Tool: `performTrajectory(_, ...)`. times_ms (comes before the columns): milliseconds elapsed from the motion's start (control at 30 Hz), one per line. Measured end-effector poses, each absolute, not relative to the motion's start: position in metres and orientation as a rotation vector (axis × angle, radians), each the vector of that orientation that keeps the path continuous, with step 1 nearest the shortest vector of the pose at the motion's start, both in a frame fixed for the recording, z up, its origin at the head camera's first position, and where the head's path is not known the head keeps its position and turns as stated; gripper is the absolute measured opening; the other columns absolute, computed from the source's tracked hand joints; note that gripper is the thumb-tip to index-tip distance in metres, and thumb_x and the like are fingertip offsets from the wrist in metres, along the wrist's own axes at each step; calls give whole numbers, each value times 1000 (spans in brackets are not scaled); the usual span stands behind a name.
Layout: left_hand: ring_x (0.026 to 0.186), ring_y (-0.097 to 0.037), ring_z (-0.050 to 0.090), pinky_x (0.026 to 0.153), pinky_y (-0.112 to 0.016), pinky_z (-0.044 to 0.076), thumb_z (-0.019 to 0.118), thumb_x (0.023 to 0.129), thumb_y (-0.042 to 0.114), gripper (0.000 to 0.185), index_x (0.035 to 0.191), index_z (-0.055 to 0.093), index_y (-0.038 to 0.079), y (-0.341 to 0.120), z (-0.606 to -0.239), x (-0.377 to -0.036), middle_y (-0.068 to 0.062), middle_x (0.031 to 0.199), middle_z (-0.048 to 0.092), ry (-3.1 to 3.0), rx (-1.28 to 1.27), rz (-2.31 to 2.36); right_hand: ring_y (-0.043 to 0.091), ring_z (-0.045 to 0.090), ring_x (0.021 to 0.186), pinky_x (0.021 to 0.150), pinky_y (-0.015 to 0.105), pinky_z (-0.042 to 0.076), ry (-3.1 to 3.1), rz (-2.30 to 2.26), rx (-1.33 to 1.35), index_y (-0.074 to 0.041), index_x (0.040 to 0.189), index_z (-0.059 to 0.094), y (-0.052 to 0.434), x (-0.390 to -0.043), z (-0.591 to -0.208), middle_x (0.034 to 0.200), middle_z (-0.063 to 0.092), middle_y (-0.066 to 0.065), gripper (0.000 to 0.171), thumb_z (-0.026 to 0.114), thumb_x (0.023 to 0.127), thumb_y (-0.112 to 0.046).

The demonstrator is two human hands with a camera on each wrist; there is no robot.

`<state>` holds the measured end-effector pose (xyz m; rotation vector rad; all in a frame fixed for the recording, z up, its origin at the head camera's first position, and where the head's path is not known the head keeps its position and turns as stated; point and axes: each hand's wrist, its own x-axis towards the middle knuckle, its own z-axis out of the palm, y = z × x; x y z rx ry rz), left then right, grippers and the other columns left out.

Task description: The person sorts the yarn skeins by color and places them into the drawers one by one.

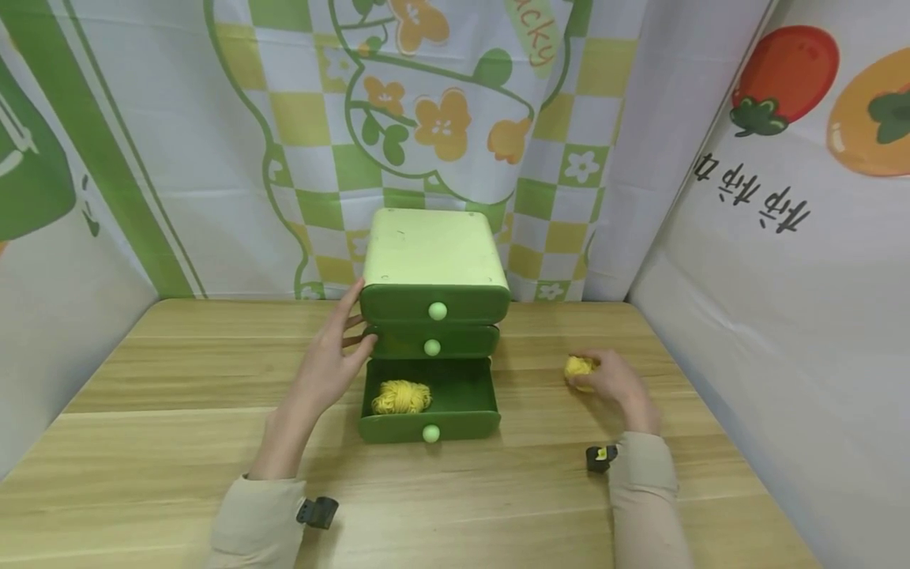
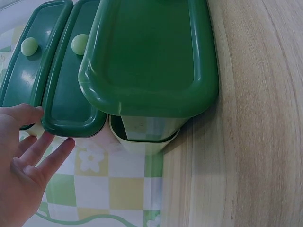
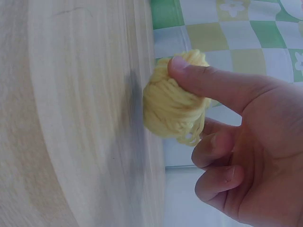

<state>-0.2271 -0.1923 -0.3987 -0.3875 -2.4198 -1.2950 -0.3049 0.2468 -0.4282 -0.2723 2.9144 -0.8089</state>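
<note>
A small green chest of drawers [image 1: 435, 246] stands near the back of the table, its bottom drawer [image 1: 462, 427] pulled out. One ball of yellow yarn [image 1: 401, 397] lies in the left part of that drawer. My left hand [image 1: 330, 359] rests against the chest's left side, fingers spread and the thumb near the middle drawer's edge [image 2: 71, 111]. To the right of the chest, my right hand [image 1: 617, 385] pinches a second ball of yellow yarn [image 3: 173, 101] between thumb and fingers, close over the table. Some loose strands hang from this ball in the right wrist view.
The wooden table [image 1: 498, 498] carries the chest. Behind it hangs a checked, flowered cloth [image 1: 441, 118], and a white printed sheet [image 1: 782, 276] closes off the right side. The open drawer juts out toward the front of the table.
</note>
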Motion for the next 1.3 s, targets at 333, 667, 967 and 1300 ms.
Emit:
performTrajectory(333,131,-43,51,96,-50,57,58,98,3,86,160,10,38,-192,-398,-227,-12,165,20,-2416,-393,-1294,42,52,126,100,60,46,2923,-832,-272,-13,140,58,245,-305,-423,144,54,21,53,71,91,-30)
performTrajectory(667,131,-43,51,96,-51,57,58,98,3,86,160,10,39,-192,-397,-227,-11,165,20,-2419,-388,-1300,41,55,127,104,59,45,2997,-844,-416,-14,134,65,234,-308,-415,139,59,18,51,75,88,-33)
performTrajectory(967,131,-43,51,95,-51,57,58,98,3,86,160,10,38,-191,-397,-227,-9,165,19,-2417,-396,-1279,39,55,128,104,57,46,3014,-850,-480,-19,131,67,219,-304,-407,138,62,12,51,76,86,-41)
performTrajectory(1300,130,-44,52,95,-52,57,58,98,2,86,160,11,37,-192,-399,-228,-9,165,20,-2414,-390,-1284,31,60,120,93,49,53,2976,-920,-526,-26,129,68,199,-298,-399,137,63,6,49,76,84,-46)
